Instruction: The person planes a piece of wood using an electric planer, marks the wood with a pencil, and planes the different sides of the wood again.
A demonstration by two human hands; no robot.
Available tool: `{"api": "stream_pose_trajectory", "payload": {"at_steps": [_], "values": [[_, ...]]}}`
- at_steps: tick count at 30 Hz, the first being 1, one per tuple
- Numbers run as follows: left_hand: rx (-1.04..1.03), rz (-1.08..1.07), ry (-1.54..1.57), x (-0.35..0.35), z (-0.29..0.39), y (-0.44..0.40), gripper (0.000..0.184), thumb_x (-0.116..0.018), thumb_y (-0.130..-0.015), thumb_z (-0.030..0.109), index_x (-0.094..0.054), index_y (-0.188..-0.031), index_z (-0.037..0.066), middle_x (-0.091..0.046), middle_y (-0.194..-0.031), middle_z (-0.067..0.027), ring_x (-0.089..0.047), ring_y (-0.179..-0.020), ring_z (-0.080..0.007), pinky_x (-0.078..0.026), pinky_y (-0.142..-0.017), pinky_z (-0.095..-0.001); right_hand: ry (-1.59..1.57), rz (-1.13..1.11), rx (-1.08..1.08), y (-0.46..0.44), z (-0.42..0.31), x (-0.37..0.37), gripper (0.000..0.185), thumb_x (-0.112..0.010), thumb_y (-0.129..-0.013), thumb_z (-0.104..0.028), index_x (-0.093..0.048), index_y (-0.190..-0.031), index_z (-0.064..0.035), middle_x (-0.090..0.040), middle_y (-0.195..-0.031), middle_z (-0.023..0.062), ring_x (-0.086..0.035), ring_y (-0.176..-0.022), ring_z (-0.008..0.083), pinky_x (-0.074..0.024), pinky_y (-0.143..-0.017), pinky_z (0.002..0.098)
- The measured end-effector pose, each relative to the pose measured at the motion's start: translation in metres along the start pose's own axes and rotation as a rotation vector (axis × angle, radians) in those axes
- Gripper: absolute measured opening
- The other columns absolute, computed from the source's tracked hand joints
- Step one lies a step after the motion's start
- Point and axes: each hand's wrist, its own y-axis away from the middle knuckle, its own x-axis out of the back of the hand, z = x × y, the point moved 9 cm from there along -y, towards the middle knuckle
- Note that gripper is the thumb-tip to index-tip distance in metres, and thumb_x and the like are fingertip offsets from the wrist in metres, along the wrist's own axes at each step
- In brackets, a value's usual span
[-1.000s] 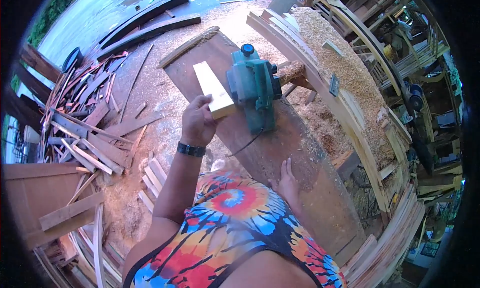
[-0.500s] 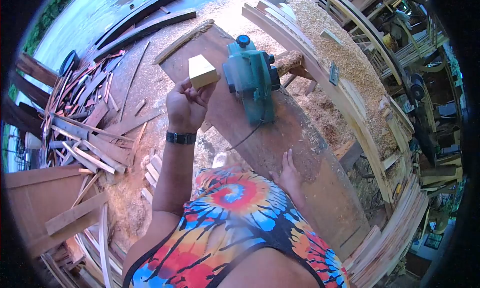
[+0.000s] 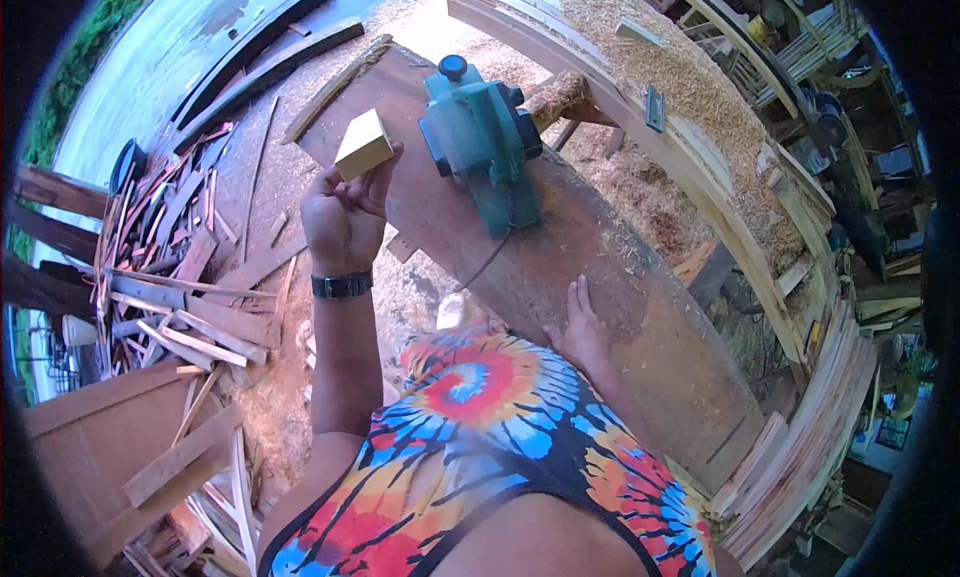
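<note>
My left hand (image 3: 345, 212) is raised to the left of the workbench board and grips a pale wooden block (image 3: 363, 145) by its lower end. The block has flat, cut faces and tilts up and away from me. Flat on the brown board (image 3: 660, 377) lies my right hand (image 3: 583, 335), fingers stretched out and holding nothing. Beyond it, on the same board, rests a green electric planer (image 3: 483, 142) with a black knob, and its cord trails toward me. Part of my left fingers is hidden behind the block.
A long timber beam (image 3: 640, 112) runs along the right over heaped wood shavings (image 3: 700, 87). Scrap sticks (image 3: 165, 217) are piled at the left. Stacked planks (image 3: 810, 437) lie at the lower right, and dark beams (image 3: 270, 82) lie at the upper left.
The view has shifted slightly, so the planer and board appear further left. My left hand still holds the block, now tilted a little more. My right hand stays on the board.
</note>
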Motion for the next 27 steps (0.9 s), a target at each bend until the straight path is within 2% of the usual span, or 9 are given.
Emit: {"api": "stream_pose_trajectory", "payload": {"at_steps": [6,9,12,15,18,19,22,25,27], "values": [[-0.056,0.033,-0.059,0.001,0.003,0.000,0.049,-0.027,-0.101,0.012,-0.030,-0.133,-0.024,-0.049,-0.131,-0.0385,-0.051,-0.124,-0.0515,-0.050,-0.107,-0.0512,0.017,-0.027,-0.027,0.000,-0.003,0.004,0.099,-0.076,-0.077,-0.034,-0.024,-0.153,0.0040,-0.014,-0.164,0.0195,-0.056,-0.121,0.0453,-0.0508,-0.097,0.0498],[0.005,-0.048,0.020,-0.004,0.001,-0.001,0.049,-0.027,-0.101,0.012,-0.030,-0.134,-0.024,-0.049,-0.131,-0.0387,-0.051,-0.125,-0.0507,-0.050,-0.107,-0.0505,0.029,-0.029,-0.036,0.000,-0.002,0.003,0.099,-0.076,-0.078,-0.034,-0.024,-0.153,0.0039,-0.014,-0.164,0.0190,-0.056,-0.122,0.0449,-0.0509,-0.097,0.0496],[-0.066,0.078,-0.090,-0.001,0.001,0.000,0.048,-0.027,-0.102,0.013,-0.032,-0.133,-0.023,-0.052,-0.130,-0.0376,-0.053,-0.123,-0.0494,-0.052,-0.105,-0.0488,0.013,-0.010,-0.030,-0.001,0.000,0.000,0.099,-0.076,-0.078,-0.034,-0.023,-0.153,0.0030,-0.015,-0.164,0.0183,-0.057,-0.121,0.0444,-0.0509,-0.097,0.0494],[0.001,0.023,-0.050,-0.004,-0.004,-0.001,0.047,-0.027,-0.102,0.014,-0.036,-0.130,-0.023,-0.055,-0.127,-0.0358,-0.056,-0.120,-0.0480,-0.053,-0.104,-0.0474,0.010,0.013,-0.011,0.000,-0.002,0.002,0.100,-0.076,-0.078,-0.035,-0.023,-0.154,0.0026,-0.015,-0.164,0.0184,-0.056,-0.122,0.0444,-0.0504,-0.098,0.0490],[-0.073,0.139,-0.192,-0.001,-0.003,-0.001,0.046,-0.028,-0.101,0.014,-0.039,-0.129,-0.021,-0.057,-0.126,-0.0331,-0.059,-0.118,-0.0449,-0.054,-0.103,-0.0451,0.059,0.042,0.023,0.001,-0.004,0.002,0.097,-0.075,-0.079,-0.034,-0.024,-0.153,0.0027,-0.015,-0.165,0.0167,-0.059,-0.117,0.0451,-0.0511,-0.096,0.0502],[-0.048,0.091,-0.186,0.000,-0.006,-0.003,0.046,-0.028,-0.101,0.014,-0.040,-0.130,-0.020,-0.059,-0.125,-0.0306,-0.061,-0.117,-0.0413,-0.054,-0.103,-0.0433,0.078,0.053,0.035,0.001,-0.005,0.003,0.096,-0.075,-0.080,-0.034,-0.025,-0.153,0.0027,-0.014,-0.165,0.0158,-0.060,-0.115,0.0454,-0.0515,-0.095,0.0508],[-0.053,0.152,-0.203,-0.005,-0.010,-0.002,0.045,-0.028,-0.102,0.015,-0.041,-0.130,-0.018,-0.060,-0.125,-0.0284,-0.061,-0.117,-0.0387,-0.054,-0.103,-0.0424,0.097,0.000,0.002,-0.001,-0.006,0.002,0.096,-0.075,-0.080,-0.035,-0.026,-0.152,0.0036,-0.014,-0.165,0.0169,-0.060,-0.115,0.0459,-0.0514,-0.094,0.0508],[-0.066,0.141,-0.209,-0.018,-0.013,0.001,0.044,-0.026,-0.102,0.015,-0.040,-0.129,-0.017,-0.058,-0.126,-0.0285,-0.061,-0.117,-0.0379,-0.052,-0.105,-0.0435,0.064,-0.002,0.004,-0.002,-0.003,0.000,0.101,-0.077,-0.078,-0.037,-0.023,-0.154,0.0026,-0.016,-0.163,0.0205,-0.053,-0.127,0.0444,-0.0479,-0.102,0.0474],[-0.065,0.134,-0.213,-0.019,-0.014,0.001,0.044,-0.025,-0.102,0.015,-0.039,-0.129,-0.017,-0.057,-0.127,-0.0288,-0.060,-0.118,-0.0381,-0.052,-0.106,-0.0440,0.081,-0.019,-0.004,-0.002,-0.005,-0.001,0.100,-0.077,-0.079,-0.037,-0.024,-0.153,0.0039,-0.016,-0.163,0.0219,-0.052,-0.128,0.0444,-0.0474,-0.103,0.0467]]}}
